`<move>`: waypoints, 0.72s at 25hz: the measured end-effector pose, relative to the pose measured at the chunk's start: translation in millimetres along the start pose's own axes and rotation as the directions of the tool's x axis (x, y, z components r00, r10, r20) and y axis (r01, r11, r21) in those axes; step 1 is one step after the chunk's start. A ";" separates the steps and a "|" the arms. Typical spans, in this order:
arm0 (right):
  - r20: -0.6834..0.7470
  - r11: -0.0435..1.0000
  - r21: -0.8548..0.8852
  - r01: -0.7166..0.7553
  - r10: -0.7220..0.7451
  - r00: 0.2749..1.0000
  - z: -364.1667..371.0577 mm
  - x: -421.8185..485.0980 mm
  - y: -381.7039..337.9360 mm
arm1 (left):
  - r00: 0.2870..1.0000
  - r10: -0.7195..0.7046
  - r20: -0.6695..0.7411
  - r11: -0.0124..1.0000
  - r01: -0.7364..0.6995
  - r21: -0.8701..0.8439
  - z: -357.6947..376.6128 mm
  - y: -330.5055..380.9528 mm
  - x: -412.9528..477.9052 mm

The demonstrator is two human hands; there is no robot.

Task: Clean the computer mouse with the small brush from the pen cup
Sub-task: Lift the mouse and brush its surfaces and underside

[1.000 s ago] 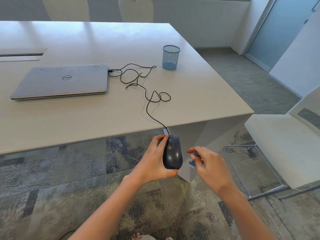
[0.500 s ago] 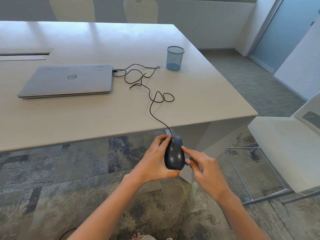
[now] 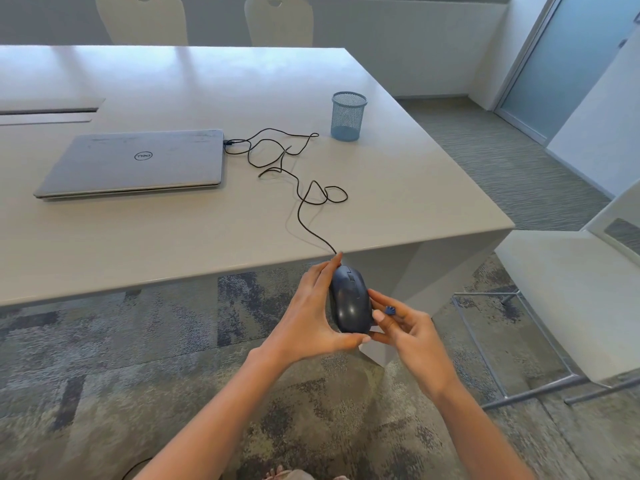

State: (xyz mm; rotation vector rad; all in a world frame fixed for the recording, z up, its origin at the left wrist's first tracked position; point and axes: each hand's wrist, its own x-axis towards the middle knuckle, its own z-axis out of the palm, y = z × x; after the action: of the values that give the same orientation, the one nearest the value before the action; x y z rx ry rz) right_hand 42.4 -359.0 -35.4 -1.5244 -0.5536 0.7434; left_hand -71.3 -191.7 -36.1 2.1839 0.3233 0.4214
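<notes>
My left hand (image 3: 313, 318) grips a dark computer mouse (image 3: 350, 301) off the table's front edge, above the carpet. Its black cable (image 3: 300, 199) runs in loops across the table. My right hand (image 3: 407, 327) pinches a small blue brush (image 3: 390, 310) against the mouse's right side; only the brush's blue end shows between my fingers. The blue mesh pen cup (image 3: 348, 116) stands upright near the table's right edge, and nothing shows inside it.
A closed silver laptop (image 3: 138, 162) lies on the white table (image 3: 138, 237), with the cable plugged into its right side. A white chair (image 3: 568, 292) stands to the right. Two chair backs show behind the table. Patterned carpet lies below.
My right hand went onto the mouse's top, then drew back to its right side, with the brush's blue end showing again. My left hand keeps the mouse in nearly the same spot.
</notes>
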 end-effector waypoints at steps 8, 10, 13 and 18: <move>0.039 0.957 0.278 -0.086 0.079 0.996 0.0 7.3 3.0 | 0.996 -0.050 -0.075 0.990 0.040 -0.134 5.3 1.5 2.1; 0.044 0.939 0.328 -0.106 0.097 0.994 1.2 8.4 6.2 | 0.995 -0.075 -0.063 0.986 0.065 -0.156 5.4 -0.9 4.1; 0.033 0.911 0.390 -0.133 0.130 0.991 5.5 9.4 10.9 | 0.995 -0.090 -0.031 0.980 0.083 -0.181 4.7 -3.9 7.9; 0.027 0.874 0.463 -0.146 0.151 0.988 8.3 11.3 14.4 | 0.994 -0.102 0.037 0.973 0.108 -0.203 5.4 -7.0 11.6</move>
State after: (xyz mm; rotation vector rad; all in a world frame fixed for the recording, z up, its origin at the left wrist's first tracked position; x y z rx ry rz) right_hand 42.7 -346.5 -51.1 -1.1260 -0.2238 0.9129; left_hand -59.1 -187.1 -42.7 1.9603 0.3629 0.3509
